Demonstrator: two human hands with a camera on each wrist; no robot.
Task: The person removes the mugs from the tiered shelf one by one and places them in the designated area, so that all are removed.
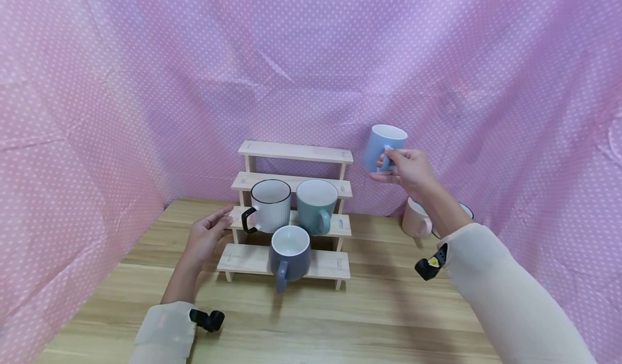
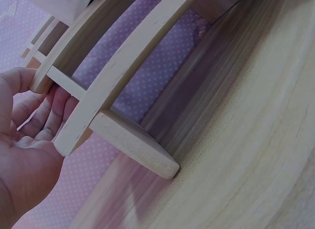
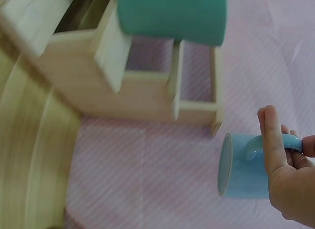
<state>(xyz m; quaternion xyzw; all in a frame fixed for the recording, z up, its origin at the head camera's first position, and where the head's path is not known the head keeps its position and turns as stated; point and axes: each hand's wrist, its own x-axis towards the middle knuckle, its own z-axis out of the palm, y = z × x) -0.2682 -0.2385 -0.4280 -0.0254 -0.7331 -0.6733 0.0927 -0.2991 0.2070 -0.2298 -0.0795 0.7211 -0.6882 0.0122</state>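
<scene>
My right hand (image 1: 417,174) holds a light blue mug (image 1: 375,149) by its handle, raised in the air to the right of a stepped wooden stand (image 1: 296,150). In the right wrist view, the blue mug (image 3: 241,179) is apart from the stand. At the stand's left side, my left hand (image 1: 205,237) grips the end of the second step from the bottom, thumb above and fingers below in the left wrist view. On that step sit a white mug with a black rim and handle (image 1: 274,215) and a teal mug (image 1: 310,210). A grey-blue mug (image 1: 297,264) stands on the lowest step.
On the wooden table (image 1: 389,299) at the right, a pink mug (image 1: 412,221) stands beside a dark-rimmed mug (image 1: 467,210), mostly hidden by my right forearm. Pink dotted cloth (image 1: 311,56) hangs behind and at both sides.
</scene>
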